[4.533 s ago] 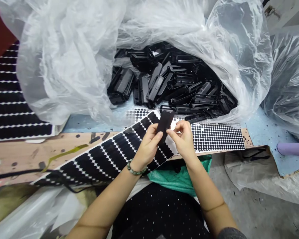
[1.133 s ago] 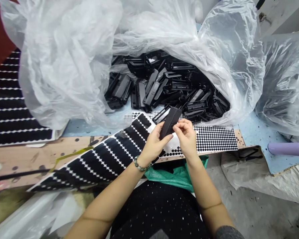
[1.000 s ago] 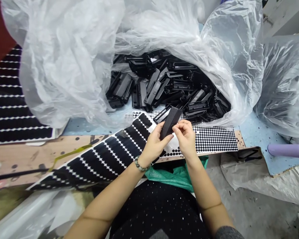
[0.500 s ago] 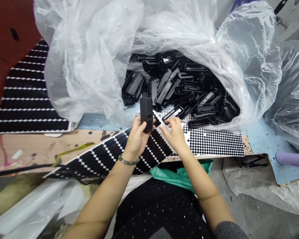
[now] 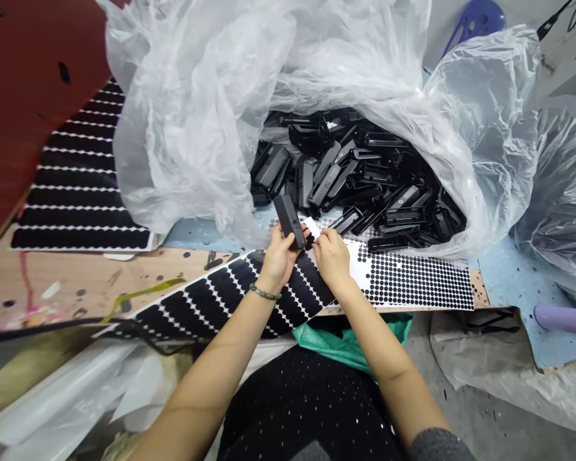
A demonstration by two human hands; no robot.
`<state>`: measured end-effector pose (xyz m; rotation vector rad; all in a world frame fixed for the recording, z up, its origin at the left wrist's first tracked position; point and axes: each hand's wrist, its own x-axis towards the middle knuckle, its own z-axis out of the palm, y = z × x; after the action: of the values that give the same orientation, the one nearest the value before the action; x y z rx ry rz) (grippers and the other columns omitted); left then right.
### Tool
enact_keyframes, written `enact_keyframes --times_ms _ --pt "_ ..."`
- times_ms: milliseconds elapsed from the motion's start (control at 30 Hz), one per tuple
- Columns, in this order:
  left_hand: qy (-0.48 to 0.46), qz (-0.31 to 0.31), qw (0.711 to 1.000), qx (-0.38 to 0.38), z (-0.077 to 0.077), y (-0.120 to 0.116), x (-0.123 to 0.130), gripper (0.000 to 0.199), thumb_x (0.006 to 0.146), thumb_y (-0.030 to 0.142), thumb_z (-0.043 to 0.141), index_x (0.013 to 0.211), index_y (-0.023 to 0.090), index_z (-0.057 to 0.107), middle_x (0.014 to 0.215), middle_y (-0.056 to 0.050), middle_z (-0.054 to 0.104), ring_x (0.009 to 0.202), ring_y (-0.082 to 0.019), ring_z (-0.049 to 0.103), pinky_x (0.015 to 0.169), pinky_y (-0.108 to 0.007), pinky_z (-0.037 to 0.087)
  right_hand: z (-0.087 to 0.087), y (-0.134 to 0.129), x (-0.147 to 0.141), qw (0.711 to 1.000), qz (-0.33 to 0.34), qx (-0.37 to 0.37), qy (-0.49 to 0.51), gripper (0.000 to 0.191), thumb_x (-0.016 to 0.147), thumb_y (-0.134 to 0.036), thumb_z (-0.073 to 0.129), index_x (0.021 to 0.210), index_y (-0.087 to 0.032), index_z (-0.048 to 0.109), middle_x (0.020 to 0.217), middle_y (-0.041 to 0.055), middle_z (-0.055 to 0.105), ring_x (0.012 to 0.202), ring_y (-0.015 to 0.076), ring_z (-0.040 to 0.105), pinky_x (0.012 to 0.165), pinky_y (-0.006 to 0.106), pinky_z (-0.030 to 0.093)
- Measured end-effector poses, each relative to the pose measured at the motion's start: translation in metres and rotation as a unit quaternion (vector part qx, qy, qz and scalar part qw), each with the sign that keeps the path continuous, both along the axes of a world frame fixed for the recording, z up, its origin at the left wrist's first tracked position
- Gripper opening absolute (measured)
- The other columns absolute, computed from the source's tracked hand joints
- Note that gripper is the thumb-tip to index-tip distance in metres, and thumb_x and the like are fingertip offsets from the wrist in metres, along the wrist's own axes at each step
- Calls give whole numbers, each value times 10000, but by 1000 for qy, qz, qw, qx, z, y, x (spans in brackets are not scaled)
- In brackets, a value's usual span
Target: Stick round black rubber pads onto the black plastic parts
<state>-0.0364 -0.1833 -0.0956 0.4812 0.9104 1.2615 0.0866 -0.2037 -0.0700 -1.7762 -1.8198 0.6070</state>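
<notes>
My left hand grips a black plastic casing with a carbon-fibre-like texture, its thumb along one side. The casing tilts, far end to the left. Just right of it, my right hand is closed, fingertips at the upper corner of a sheet of black stickers. What lies between those fingertips is too small to make out. Beneath and to the right is a white sheet of small black dots. Behind both hands, many similar black casings lie heaped in a clear plastic bag.
Another sheet of black stickers lies at the left beside a red panel. A yellow-green strip rests on the wooden table. On the right are a purple tube and another clear bag. Green plastic hangs below the table edge.
The casing in my left hand has tipped from upright in view to slanting left. My right hand has closed its fingers and come nearer the sticker sheet's corner. The whole view has shifted slightly.
</notes>
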Motion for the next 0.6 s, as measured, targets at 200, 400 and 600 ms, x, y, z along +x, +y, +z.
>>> enact_keyframes --times_ms 200,400,600 --pt "-43 -46 998 31 20 -13 3 440 642 203 793 1020 247 573 1088 -21 692 1118 -195 634 1010 -362 475 18 -14 17 926 -112 26 360 185 759 -367 640 685 -211 571 976 62 563 907 200 569 821 364 489" --pt "-2 -72 993 97 47 -40 20 496 618 262 849 1004 272 538 1185 -22 658 1143 -216 619 1015 -393 478 49 -31 19 853 -152 7 499 305 650 -448 737 611 -207 555 1028 52 558 991 208 548 930 388 453" --pt "6 -58 992 110 58 -48 31 503 601 294 866 968 281 524 1150 3 657 1119 -208 632 965 -362 523 61 -41 15 866 -160 51 471 286 657 -430 738 584 -213 567 988 47 562 999 211 541 950 397 438"
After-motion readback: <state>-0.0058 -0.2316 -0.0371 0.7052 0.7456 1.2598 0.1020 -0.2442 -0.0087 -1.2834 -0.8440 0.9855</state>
